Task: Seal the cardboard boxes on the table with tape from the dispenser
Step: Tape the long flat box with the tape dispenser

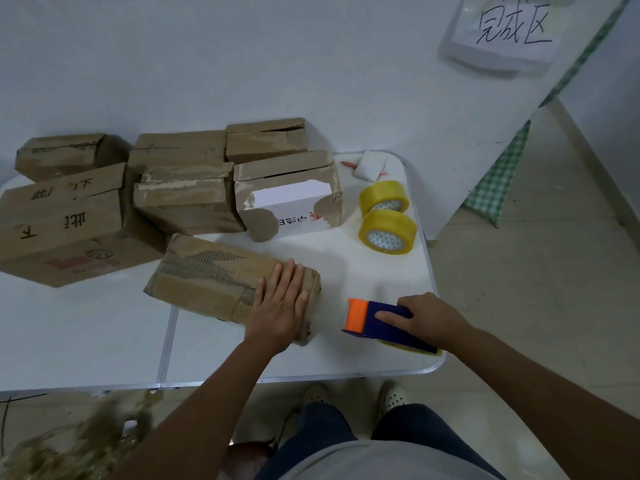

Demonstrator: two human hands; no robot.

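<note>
A: How far along?

B: Early, I judge. The left hand [282, 299] lies flat on 1 box [221, 278]; the right hand [427, 318] grips the dispenser [381, 322] beside it on the surface [104, 323].

A: The rest?

B: 6 boxes [187, 188] behind look untaped.

I see my L hand [282, 303] flat on the near cardboard box [221, 282], R hand [429, 318] on the tape dispenser [384, 323] just right of it. Two tape rolls [386, 216] beyond R hand; other boxes [180, 185] behind and left of L hand.
</note>
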